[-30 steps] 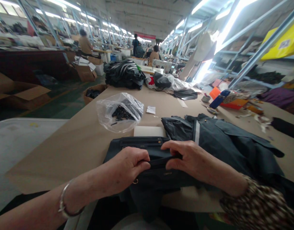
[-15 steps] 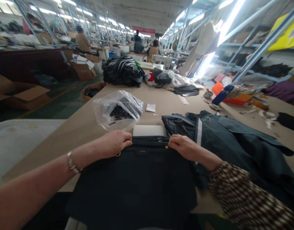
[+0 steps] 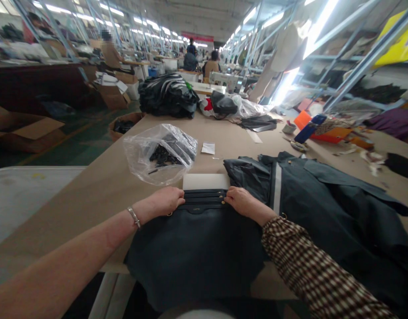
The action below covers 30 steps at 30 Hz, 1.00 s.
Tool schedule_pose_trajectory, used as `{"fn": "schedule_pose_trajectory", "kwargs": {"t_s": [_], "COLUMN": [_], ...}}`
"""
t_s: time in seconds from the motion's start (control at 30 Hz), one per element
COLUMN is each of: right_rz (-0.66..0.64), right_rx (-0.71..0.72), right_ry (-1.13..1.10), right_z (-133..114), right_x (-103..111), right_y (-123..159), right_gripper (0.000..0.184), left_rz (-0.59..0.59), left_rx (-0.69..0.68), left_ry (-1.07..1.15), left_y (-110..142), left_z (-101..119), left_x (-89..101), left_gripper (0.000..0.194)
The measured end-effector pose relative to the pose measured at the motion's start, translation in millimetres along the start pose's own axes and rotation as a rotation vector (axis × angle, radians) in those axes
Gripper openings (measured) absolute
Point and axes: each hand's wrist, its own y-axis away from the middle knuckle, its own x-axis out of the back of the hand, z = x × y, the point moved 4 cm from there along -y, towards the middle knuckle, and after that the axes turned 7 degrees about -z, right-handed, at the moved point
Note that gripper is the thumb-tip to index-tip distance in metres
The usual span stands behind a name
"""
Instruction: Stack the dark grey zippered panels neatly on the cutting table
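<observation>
- Since half a second ago, my right hand (image 3: 242, 201) has come in toward my left hand (image 3: 167, 199), and the panel (image 3: 197, 248) spreads less wide in my view.
- I have the left fingers curled closed on the panel's far left corner; how hard they press, I cannot tell.
- I have the right fingers bent closed on the far right corner, right by the gold zip pulls (image 3: 223, 202); the thumb's grip is partly hidden.
- Between both hands I see the zips (image 3: 204, 193) running crosswise, with a small label (image 3: 196, 209) just on the near side of them.
- I find the panel dark and fairly flat on the table (image 3: 74, 212), its near part hanging past the edge toward me.
- Just beyond the zips I see a white card (image 3: 206, 181).
- Farther off, on the left, sits a clear bag (image 3: 137, 155) with black bits (image 3: 162, 154) inside; a paper slip (image 3: 208, 148) lies near it.
- To the right I have dark cloth (image 3: 323, 190) heaped close by the checked sleeve (image 3: 300, 261).
- At the table's far end I make out a dark stack (image 3: 169, 95), and beyond it people (image 3: 212, 66) among the machines.
</observation>
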Motion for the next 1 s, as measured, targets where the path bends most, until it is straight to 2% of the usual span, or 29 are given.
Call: {"fn": "schedule_pose_trajectory", "kwargs": {"t_s": [0.1, 0.2, 0.27, 0.33, 0.4, 0.47, 0.53, 0.63, 0.7, 0.8, 0.9, 1.0], "right_rz": [0.038, 0.070, 0.087, 0.099, 0.110, 0.133, 0.130, 0.021, -0.022, -0.054, -0.094, -0.131], "right_rx": [-0.037, -0.054, -0.058, -0.062, -0.047, -0.052, -0.103, -0.177, -0.149, -0.028, 0.097, 0.209], "right_ry": [-0.030, -0.047, -0.052, -0.057, -0.052, 0.021, 0.162, 0.298, 0.369, 0.531, 0.587, 0.580], "right_z": [3, 2, 1, 3, 8, 22, 45, 86, 105, 116, 115, 107], "right_x": [1, -1, -2, 1, 13, 36, 62, 86, 89, 77, 66, 65], "right_y": [1, 3, 5, 7, 15, 30, 51, 84, 100, 107, 99, 88], "right_gripper": [0.020, 0.015, 0.013, 0.011, 0.013, 0.016, 0.024, 0.031, 0.044, 0.060, 0.046, 0.032], "left_rz": [0.121, 0.330, 0.349, 0.299, 0.281, 0.291, 0.290, 0.283, 0.285, 0.294, 0.294, 0.290], "left_rx": [0.034, -0.102, -0.252, -0.311, -0.293, -0.273, -0.268, -0.266, -0.268, -0.266, -0.258, -0.258], "left_ry": [-0.094, -0.224, -0.258, -0.256, -0.257, -0.247, -0.225, -0.201, -0.196, -0.193, -0.199, -0.206], "left_y": [9, 15, 13, 7, 1, -1, 0, 3, 4, 4, 4, 7], "left_z": [23, 64, 90, 104, 107, 105, 102, 101, 101, 102, 103, 105], "left_x": [5.6, 2.3, -12.0, -30.0, -43.9, -51.1, -53.1, -51.4, -50.2, -49.7, -49.2, -48.3], "left_gripper": [0.025, 0.032, 0.039, 0.041, 0.040, 0.043, 0.044, 0.045, 0.046, 0.045, 0.045, 0.044]}}
